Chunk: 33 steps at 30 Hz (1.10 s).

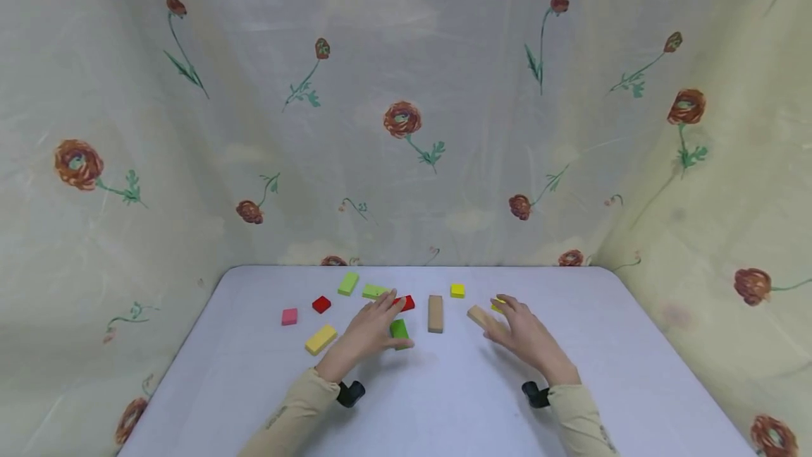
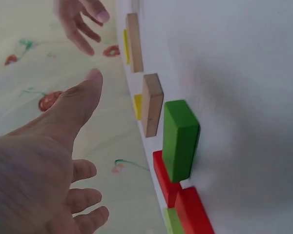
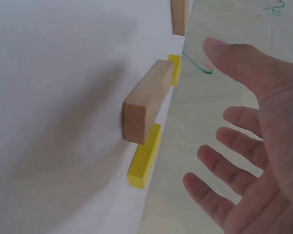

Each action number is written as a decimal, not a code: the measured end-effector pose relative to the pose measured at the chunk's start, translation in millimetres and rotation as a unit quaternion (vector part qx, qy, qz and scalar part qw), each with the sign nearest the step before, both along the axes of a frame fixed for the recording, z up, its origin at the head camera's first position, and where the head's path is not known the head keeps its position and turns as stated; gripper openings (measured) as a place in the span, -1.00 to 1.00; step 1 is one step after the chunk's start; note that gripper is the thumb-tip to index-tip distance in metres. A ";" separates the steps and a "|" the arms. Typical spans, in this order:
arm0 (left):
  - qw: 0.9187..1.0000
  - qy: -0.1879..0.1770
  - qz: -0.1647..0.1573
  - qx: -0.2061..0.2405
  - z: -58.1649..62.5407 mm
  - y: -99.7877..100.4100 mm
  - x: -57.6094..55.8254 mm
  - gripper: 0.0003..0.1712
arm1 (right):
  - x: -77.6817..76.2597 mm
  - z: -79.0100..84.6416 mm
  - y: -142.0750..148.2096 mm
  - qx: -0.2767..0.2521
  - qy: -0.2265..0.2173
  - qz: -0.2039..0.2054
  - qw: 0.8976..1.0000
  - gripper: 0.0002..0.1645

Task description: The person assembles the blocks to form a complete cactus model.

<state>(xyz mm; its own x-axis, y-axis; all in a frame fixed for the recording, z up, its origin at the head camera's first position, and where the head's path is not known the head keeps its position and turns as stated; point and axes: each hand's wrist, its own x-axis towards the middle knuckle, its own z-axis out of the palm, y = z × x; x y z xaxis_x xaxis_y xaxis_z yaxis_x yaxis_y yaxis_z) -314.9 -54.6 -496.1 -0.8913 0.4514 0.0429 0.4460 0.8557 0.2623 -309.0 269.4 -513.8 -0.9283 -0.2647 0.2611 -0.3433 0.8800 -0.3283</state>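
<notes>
I have the left hand (image 1: 369,328), fingers spread and empty, nearest the green, oblong, seemingly wooden block (image 2: 179,139), below the gap between thumb and forefinger, long axis mostly fore-and-aft; the right hand (image 1: 528,333), likewise spread, hovers over a tan oblong wooden block (image 3: 150,91) lying aslant.

A flower-printed curtain (image 1: 469,154) hangs behind the white table (image 1: 457,407).
</notes>
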 end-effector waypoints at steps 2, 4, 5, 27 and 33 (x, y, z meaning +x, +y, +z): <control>1.000 -0.005 -0.006 -0.003 -2.8 5.5 -1.1 0.01 | -0.5 -2.8 0.5 0.002 0.002 0.005 1.000 -0.22; 1.000 -0.010 -0.012 -0.006 -5.2 10.9 -2.7 -0.01 | -1.0 -5.5 0.7 0.005 0.004 0.009 1.000 -0.23; 1.000 -0.011 -0.016 -0.009 -6.2 13.6 -3.6 -0.03 | -1.4 -7.1 0.9 0.006 0.007 0.013 1.000 -0.24; 0.998 -0.012 -0.045 -0.030 -25.6 54.3 -26.0 -0.22 | -6.8 -26.2 -2.5 0.005 -0.061 0.001 0.998 -0.33; 0.998 -0.014 -0.057 -0.033 -26.4 58.3 -27.5 -0.31 | -6.0 -29.0 -5.4 0.014 -0.069 -0.004 0.998 -0.37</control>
<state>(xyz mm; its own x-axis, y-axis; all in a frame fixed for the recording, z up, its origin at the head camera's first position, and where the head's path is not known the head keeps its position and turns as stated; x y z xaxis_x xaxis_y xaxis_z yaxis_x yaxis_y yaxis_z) -342.4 3.6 -522.4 -0.8343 0.5511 -0.0142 0.5349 0.8154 0.2215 -314.9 264.0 -542.8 -0.9570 -0.2626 0.1233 -0.2895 0.8917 -0.3479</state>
